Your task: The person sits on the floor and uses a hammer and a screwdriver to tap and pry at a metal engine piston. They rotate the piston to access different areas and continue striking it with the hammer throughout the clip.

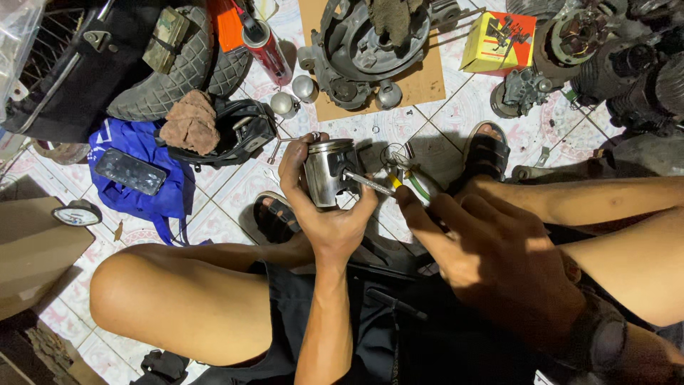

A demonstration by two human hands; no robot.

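Left hand (324,207) clamped around shiny silver cylindrical piston (329,171), held above tiled floor (235,189) with steel pin (367,183) sticking out toward 4 o'clock, right hand (499,260) closed on yellow-green-handled pliers (406,182).

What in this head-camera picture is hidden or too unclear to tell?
- Right hand: its fingers cover the grip of the tool poking into the piston, so its kind is unclear.
- Left hand: the palm hides the piston's near side.
- Engine parts, top right: cut off by the edge and dark.
- Phone on the blue bag: screen black.
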